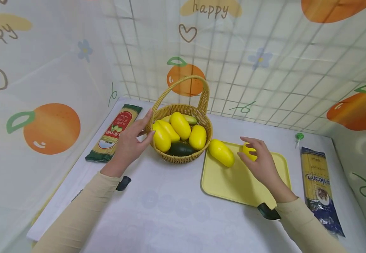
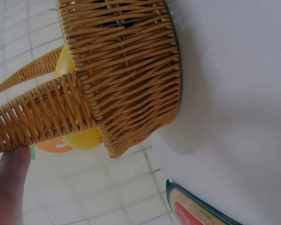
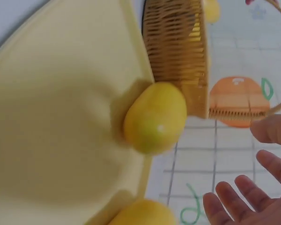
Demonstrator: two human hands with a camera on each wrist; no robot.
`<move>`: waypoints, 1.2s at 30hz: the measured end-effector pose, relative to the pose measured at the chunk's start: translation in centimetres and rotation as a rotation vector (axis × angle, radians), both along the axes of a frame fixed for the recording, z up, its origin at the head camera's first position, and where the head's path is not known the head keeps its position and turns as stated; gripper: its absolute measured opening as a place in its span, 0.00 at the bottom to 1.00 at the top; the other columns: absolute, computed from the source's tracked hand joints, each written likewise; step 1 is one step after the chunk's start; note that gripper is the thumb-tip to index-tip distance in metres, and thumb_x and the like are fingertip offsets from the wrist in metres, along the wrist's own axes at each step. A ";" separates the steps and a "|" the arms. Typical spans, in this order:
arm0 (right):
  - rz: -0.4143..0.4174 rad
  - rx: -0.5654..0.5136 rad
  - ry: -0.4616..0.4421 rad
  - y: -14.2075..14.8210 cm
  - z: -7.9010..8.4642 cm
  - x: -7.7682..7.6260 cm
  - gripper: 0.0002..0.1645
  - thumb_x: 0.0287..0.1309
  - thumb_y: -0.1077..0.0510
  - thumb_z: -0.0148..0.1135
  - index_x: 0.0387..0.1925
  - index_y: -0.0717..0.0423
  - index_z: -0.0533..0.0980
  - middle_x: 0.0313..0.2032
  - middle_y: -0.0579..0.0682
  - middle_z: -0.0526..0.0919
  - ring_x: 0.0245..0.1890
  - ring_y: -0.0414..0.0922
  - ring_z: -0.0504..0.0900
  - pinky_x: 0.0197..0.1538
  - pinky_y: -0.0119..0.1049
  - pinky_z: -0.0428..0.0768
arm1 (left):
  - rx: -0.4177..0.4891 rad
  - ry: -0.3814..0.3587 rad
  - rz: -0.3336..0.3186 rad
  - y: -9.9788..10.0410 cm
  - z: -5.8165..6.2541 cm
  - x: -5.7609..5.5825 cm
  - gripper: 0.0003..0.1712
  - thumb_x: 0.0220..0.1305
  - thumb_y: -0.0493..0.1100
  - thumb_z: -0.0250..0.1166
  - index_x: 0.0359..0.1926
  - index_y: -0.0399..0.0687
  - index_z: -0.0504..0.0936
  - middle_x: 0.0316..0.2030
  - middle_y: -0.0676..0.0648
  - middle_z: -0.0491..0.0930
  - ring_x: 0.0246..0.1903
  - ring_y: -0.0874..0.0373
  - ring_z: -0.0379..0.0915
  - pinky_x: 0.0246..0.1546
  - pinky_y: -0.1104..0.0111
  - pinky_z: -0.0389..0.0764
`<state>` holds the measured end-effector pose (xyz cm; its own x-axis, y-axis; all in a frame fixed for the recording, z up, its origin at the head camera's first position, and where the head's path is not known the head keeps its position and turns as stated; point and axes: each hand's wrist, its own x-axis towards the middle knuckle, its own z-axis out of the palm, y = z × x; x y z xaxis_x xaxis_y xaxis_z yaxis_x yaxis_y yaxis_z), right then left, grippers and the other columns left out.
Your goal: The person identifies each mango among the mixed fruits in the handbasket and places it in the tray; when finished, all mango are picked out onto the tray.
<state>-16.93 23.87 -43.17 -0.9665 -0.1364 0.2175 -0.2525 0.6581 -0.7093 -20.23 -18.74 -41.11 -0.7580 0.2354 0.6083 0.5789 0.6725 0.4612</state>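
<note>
My left hand (image 1: 132, 140) is at the left side of a wicker basket (image 1: 183, 160), thumb and fingers on either side of the foot of its arched handle (image 1: 203, 98). The left wrist view shows a finger (image 2: 12, 166) against the handle's edge. Inside the basket are several yellow mangoes (image 1: 180, 125) and a dark green fruit (image 1: 180, 149). My right hand (image 1: 262, 163) hovers over a pale yellow tray (image 1: 230, 186), fingers spread and holding nothing. Two mangoes are on the tray: one (image 1: 221, 153) by the basket, another (image 1: 248, 151) partly hidden behind the right hand.
A red-labelled pasta pack (image 1: 115, 133) lies left of the basket. Right of the tray lies a yellow-and-blue pasta pack (image 1: 320, 188), with a small green lollipop (image 1: 299, 136) behind it. A printed cloth over a wire grid (image 1: 227, 70) closes the back of the table.
</note>
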 end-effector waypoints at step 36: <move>0.330 -0.096 -0.080 -16.1 0.6 -4.1 0.32 0.66 0.52 0.68 0.69 0.47 0.71 0.61 0.53 0.72 0.57 0.54 0.78 0.60 0.51 0.81 | 0.000 -0.008 -0.002 0.0 -0.3 0.1 0.46 0.65 0.37 0.70 0.79 0.61 0.60 0.54 0.43 0.82 0.52 0.49 0.81 0.48 0.57 0.87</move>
